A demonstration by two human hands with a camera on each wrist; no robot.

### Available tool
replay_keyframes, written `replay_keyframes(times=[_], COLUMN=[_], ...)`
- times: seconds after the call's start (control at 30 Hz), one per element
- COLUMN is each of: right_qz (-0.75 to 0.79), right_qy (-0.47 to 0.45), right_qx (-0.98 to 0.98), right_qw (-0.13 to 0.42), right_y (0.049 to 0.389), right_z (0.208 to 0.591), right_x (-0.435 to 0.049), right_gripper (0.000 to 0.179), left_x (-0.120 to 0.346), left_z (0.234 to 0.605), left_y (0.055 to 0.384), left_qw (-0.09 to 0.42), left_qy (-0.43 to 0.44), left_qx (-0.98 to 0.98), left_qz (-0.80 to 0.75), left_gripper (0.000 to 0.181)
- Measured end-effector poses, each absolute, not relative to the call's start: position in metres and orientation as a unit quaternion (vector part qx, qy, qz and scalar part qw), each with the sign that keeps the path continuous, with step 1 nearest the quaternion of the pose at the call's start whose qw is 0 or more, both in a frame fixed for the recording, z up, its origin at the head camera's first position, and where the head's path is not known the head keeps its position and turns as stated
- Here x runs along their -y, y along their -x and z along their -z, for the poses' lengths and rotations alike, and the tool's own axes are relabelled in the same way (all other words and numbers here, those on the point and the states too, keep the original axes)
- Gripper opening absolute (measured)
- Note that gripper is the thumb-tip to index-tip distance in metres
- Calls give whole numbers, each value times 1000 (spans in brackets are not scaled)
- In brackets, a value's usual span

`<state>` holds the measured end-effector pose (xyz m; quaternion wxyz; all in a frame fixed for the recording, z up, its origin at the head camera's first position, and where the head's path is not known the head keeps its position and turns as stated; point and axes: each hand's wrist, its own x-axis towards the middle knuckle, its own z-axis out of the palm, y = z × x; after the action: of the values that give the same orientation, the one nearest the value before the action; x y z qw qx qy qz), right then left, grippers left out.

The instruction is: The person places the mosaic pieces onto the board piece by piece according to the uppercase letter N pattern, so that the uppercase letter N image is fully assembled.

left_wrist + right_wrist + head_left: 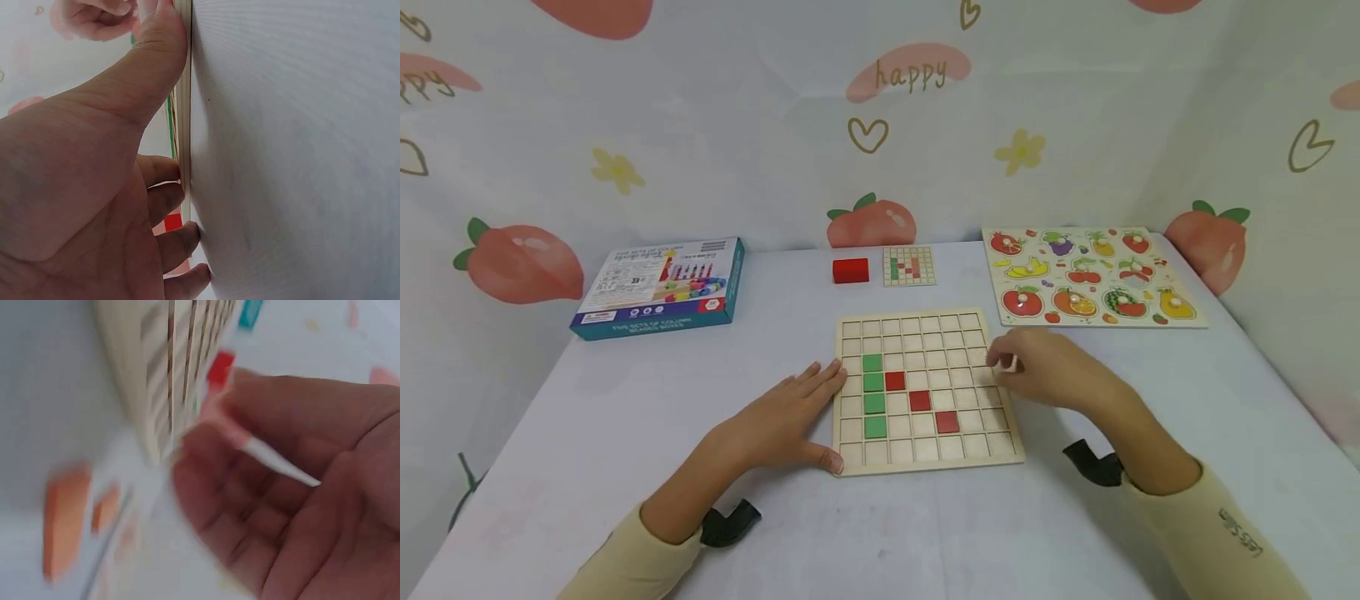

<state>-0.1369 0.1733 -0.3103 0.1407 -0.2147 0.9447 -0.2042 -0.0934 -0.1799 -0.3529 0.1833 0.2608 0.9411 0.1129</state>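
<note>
A wooden grid board point(962, 454) lies on the table between the hands, with a column of several green squares point(874, 403) and a diagonal of red squares point(920, 401) set in it. My left hand point(778, 421) rests spread at the board's left edge; thumb and fingertips touch the rim. Just over the right edge of the board hovers my right hand point(1048, 367), fingers loosely curled, a gap showing between thumb and fingers and nothing seen held. Below it in the right wrist view, blurred orange blocks point(65, 519) lie beside the board; the hand hides them in the head view.
Behind the board are a red block point(851, 271) and a small pattern card point(910, 267) with a coloured grid. A fruit puzzle board point(1097, 312) lies at the back right. At the back left lies a flat blue-edged toy box point(658, 287). A printed cloth point(760, 158) hangs behind.
</note>
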Motion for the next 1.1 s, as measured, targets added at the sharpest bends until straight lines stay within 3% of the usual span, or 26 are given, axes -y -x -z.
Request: replay_keyframes(times=[0.17,0.3,0.6,1.1], right_qz=[107,83,155,170], right_qy=[148,160,230,246], right_qx=[-964,-959,-940,-935], right_qw=[195,217,198,192], right_y=[152,158,161,161], right_z=[308,315,326,328], right_x=[-209,-223,-211,-205], right_gripper=[31,30,24,20], left_x=[181,181,180,180], left_z=[353,353,353,353], left_y=[93,94,94,94], left_qw=[183,183,187,185], left_qy=[-262,-261,-258,-257], left_qx=[-941,-941,-941,-942], left_qz=[-116,-114,-112,-112], left_gripper=[122,122,122,123])
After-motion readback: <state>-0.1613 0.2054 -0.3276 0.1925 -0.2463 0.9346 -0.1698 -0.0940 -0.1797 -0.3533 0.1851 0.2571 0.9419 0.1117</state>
